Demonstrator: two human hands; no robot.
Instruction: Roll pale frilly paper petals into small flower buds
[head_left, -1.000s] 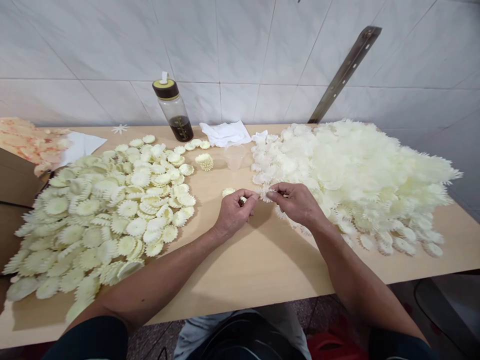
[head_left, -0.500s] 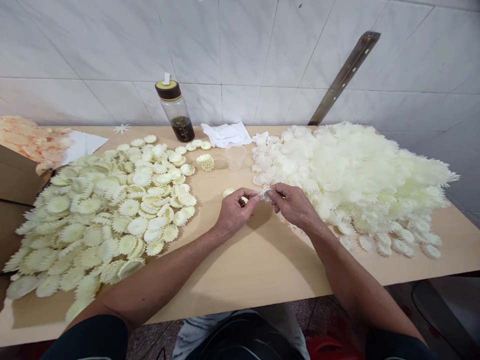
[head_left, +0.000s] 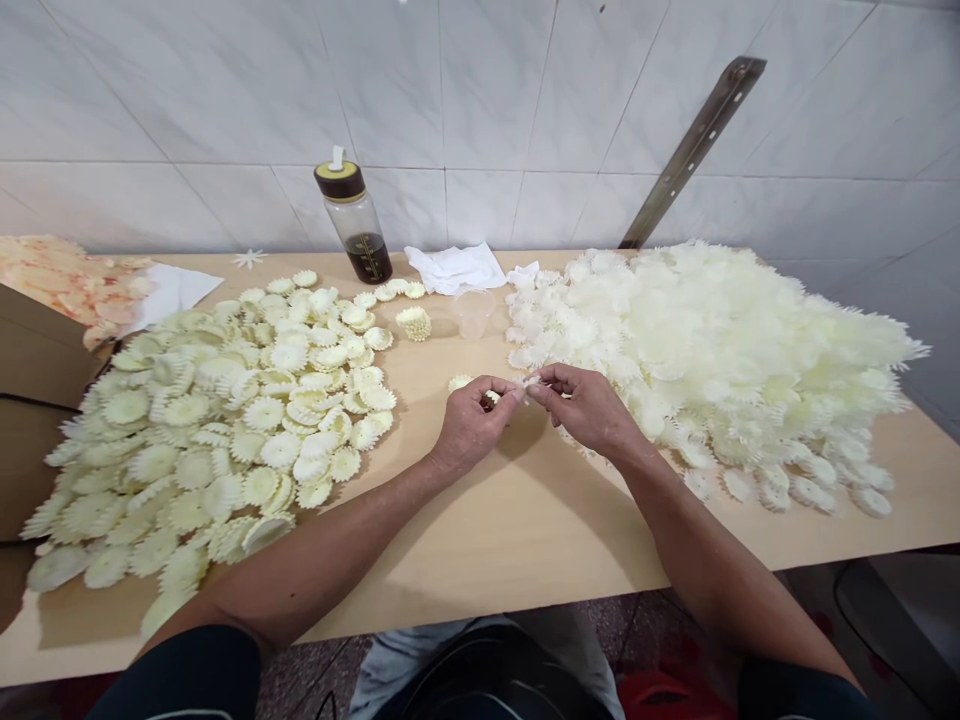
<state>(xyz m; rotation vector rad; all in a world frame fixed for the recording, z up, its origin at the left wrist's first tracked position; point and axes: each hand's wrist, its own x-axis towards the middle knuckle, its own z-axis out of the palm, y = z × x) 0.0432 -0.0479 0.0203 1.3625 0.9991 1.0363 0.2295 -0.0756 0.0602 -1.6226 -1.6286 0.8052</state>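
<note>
My left hand point(head_left: 474, 415) and right hand point(head_left: 589, 400) meet above the surface point(head_left: 525, 540), the fingers of both clamped on a small white petal piece point(head_left: 529, 382). It is pinched from both sides, which I judge gives fine control over something so thin. Its location is midway between two heaps, close in front of me, likely so that either heap needs only a short reach.

The left heap point(head_left: 225, 430) holds pale yellow, shallow cups with notched rims; the right heap point(head_left: 712, 350) holds paler, frilled pieces. Keeping them apart presumably prevents mixing. A short stack point(head_left: 414, 322) of the yellow cups lies beside the clear cup point(head_left: 473, 312), near the gap between the heaps. The bottle point(head_left: 358, 220), part filled with dark liquid, is upright at the back by the wall, probably to keep it out of the work area.

Condition of the petal piece: white and light-looking, mostly covered by my fingertips; its full outline cannot be determined. A pale item shows within my left hand's curl; whether it is gripped, I cannot tell.
</note>
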